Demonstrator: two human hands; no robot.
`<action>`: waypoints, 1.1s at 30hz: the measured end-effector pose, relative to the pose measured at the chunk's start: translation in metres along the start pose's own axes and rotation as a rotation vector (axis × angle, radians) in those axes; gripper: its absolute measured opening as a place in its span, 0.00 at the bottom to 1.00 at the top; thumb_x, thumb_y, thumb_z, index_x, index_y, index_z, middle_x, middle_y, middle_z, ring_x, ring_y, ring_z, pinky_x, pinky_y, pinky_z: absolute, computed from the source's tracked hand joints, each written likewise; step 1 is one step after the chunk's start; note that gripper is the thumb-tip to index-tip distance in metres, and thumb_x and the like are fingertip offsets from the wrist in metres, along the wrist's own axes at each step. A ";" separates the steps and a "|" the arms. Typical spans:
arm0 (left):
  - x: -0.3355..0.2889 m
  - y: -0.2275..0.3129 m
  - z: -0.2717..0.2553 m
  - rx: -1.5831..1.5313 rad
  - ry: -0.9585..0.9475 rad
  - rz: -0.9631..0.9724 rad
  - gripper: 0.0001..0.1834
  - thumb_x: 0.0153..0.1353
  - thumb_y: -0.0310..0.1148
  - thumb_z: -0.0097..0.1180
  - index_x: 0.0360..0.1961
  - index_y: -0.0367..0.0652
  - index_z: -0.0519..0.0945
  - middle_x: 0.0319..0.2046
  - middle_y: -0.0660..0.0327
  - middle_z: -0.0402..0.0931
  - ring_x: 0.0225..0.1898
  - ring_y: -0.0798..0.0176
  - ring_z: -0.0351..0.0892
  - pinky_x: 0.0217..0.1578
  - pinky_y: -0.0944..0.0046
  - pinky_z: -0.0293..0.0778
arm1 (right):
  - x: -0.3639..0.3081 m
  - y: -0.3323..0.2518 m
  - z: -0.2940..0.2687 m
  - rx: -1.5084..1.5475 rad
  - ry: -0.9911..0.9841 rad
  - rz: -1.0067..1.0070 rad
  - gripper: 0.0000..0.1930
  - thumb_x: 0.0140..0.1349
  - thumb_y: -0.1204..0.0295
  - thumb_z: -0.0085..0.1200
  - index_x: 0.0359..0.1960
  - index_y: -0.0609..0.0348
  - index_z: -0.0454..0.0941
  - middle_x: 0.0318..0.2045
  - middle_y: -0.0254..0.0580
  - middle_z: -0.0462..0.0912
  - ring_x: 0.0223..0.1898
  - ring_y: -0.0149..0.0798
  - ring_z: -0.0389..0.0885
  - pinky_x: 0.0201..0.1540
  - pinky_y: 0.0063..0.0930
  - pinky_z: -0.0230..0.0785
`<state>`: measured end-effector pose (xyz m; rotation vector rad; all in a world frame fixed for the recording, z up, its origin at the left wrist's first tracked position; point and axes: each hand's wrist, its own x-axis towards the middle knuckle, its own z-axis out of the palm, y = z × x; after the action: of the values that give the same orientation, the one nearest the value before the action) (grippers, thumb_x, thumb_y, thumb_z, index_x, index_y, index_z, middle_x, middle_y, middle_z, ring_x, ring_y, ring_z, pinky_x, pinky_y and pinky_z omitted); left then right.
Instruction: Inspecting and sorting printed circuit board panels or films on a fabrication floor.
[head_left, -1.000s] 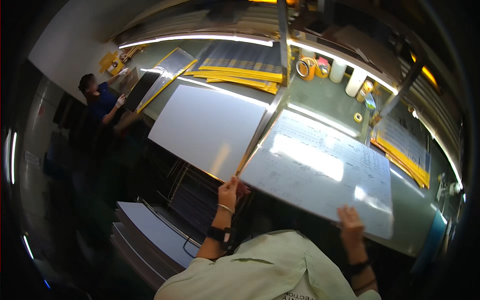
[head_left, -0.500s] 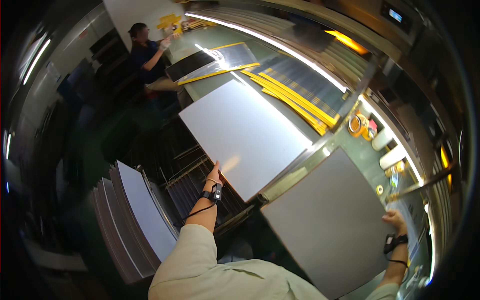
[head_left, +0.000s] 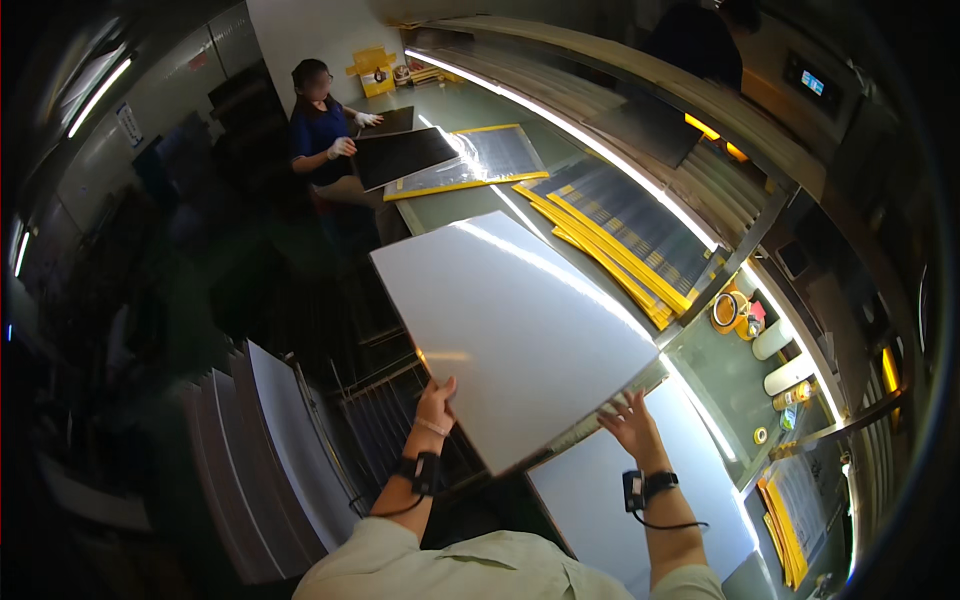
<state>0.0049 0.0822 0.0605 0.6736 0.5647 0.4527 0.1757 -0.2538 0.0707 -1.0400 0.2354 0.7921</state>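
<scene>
A large white rectangular panel (head_left: 510,340) is tilted in front of me, over the near edge of the workbench. My left hand (head_left: 436,406) is closed on its left near edge, with the thumb lying on the top face. At the panel's right near edge is my right hand (head_left: 632,428), fingers stretched and spread. The fingertips reach the edge; whether they touch it I cannot tell. Under my right forearm a second white panel (head_left: 640,490) lies on the bench.
Upright panels (head_left: 285,430) stand to my left beside a slotted wire rack (head_left: 385,420). Yellow-edged dark sheets (head_left: 620,240) are piled on the green bench (head_left: 700,365). Tape rolls (head_left: 728,312) sit at right. Across the bench a gloved person (head_left: 325,135) handles a dark panel (head_left: 400,157).
My right hand has left the second panel's right side and come leftward to the first panel's edge, its fingers spreading. My left hand keeps its grip. The gloved person now has a dark panel.
</scene>
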 end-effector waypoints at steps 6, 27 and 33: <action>-0.055 0.041 -0.003 -0.108 -0.184 0.006 0.24 0.56 0.32 0.54 0.53 0.39 0.65 0.48 0.55 0.70 0.48 0.60 0.71 0.48 0.61 0.70 | -0.041 -0.066 0.115 0.097 -0.109 -0.445 0.22 0.53 0.78 0.53 0.51 0.64 0.65 0.47 0.46 0.73 0.49 0.42 0.72 0.51 0.35 0.66; 0.002 -0.062 0.029 -0.593 -0.071 -0.132 0.31 0.63 0.53 0.34 0.57 0.40 0.61 0.54 0.54 0.64 0.55 0.50 0.62 0.54 0.46 0.57 | -0.052 0.057 0.159 -1.954 -0.626 -0.547 0.38 0.46 0.46 0.56 0.55 0.54 0.63 0.58 0.63 0.57 0.57 0.71 0.54 0.56 0.56 0.54; -0.005 -0.042 0.048 -0.710 -0.147 -0.207 0.33 0.62 0.57 0.33 0.58 0.43 0.61 0.54 0.57 0.64 0.56 0.52 0.61 0.55 0.48 0.57 | -0.019 0.077 0.165 -1.883 -0.281 -0.715 0.07 0.51 0.75 0.45 0.33 0.62 0.68 0.31 0.55 0.77 0.32 0.55 0.77 0.32 0.42 0.70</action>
<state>0.0394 0.0279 0.0644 -0.0336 0.2951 0.3712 0.0797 -0.1039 0.1125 -2.4714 -1.3415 0.2883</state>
